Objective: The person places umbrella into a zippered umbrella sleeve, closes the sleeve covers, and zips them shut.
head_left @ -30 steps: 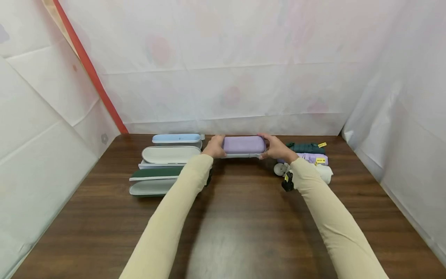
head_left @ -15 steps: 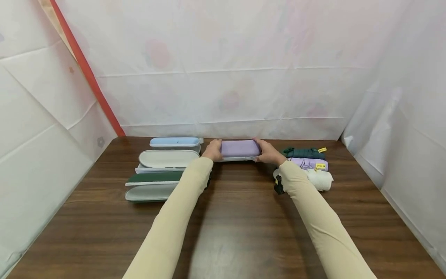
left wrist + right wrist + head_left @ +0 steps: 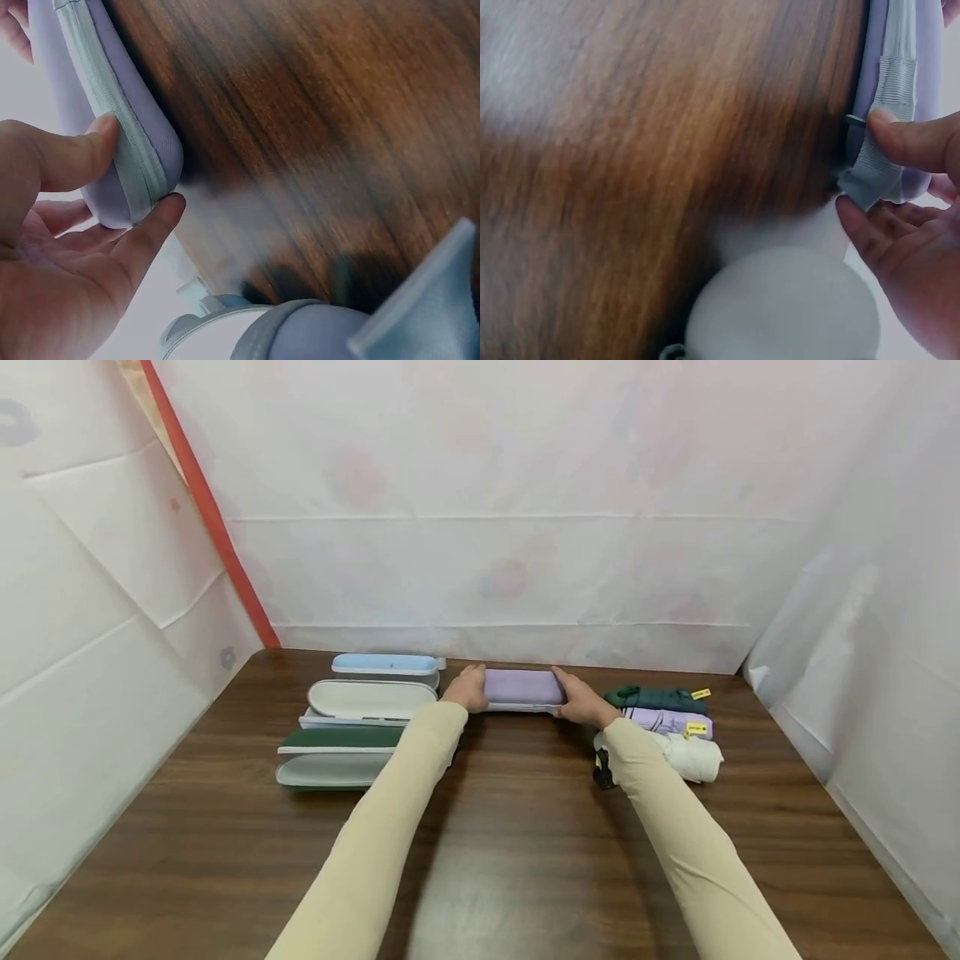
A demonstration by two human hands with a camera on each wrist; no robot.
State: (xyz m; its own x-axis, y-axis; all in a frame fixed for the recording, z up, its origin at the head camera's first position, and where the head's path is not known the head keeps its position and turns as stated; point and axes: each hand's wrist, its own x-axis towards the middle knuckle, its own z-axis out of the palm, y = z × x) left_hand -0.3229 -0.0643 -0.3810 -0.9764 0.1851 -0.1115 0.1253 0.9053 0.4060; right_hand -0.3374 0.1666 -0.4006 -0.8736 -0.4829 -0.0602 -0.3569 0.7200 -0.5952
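A closed purple zip case [image 3: 523, 687] with a pale grey zipper band lies lengthwise near the back edge of the table, a hand at each end. My left hand [image 3: 468, 688] grips its left end; in the left wrist view the thumb [image 3: 94, 154] presses on the zipper side and the other fingers curl around the tip. At the opposite end my right hand [image 3: 581, 700] holds the case. The right wrist view shows that thumb [image 3: 904, 139] on a grey fabric tab [image 3: 874, 172], with a fingertip just below the tab.
Left of the case lie three opened zip cases: light blue [image 3: 384, 663], whitish with lavender [image 3: 371, 699], and dark green [image 3: 337, 740]. To the right, folded umbrellas in dark green [image 3: 656, 698], purple [image 3: 660, 721] and white [image 3: 697, 760] form a stack of rows, partly behind my right sleeve.
Both hands have brought the purple case slightly lower and it looks smaller, closer to the tabletop. The grip at both ends stays the same. The head view has shifted a little.
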